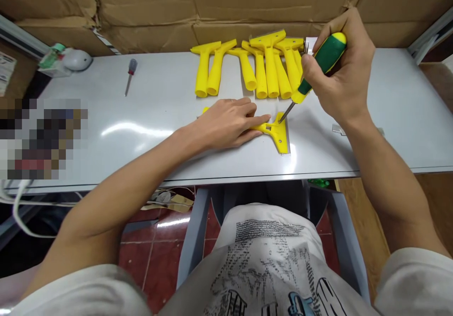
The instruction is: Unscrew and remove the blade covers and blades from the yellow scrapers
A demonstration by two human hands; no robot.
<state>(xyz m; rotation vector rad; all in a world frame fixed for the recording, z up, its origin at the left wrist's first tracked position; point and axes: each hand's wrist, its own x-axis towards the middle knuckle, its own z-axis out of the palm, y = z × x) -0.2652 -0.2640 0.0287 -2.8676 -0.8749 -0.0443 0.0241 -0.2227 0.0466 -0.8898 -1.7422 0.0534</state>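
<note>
A yellow scraper point(277, 134) lies on the white table with its wide head to the right and a thin blade along the edge. My left hand point(231, 122) is closed over its handle, fingers pressing it against the tabletop; most of the handle is hidden. In my right hand point(348, 68) is a green and yellow screwdriver point(322, 65), tilted, its tip at the upper screw spot on the scraper head. A second screw point(280, 141) shows lower on that head.
Several yellow scrapers point(271, 65) lie in a row along the back, by a cardboard wall point(148, 4). A small screwdriver point(130, 76) rests at the left, near a white rounded object point(77, 59). Clear flat pieces point(339, 129) lie by my right forearm.
</note>
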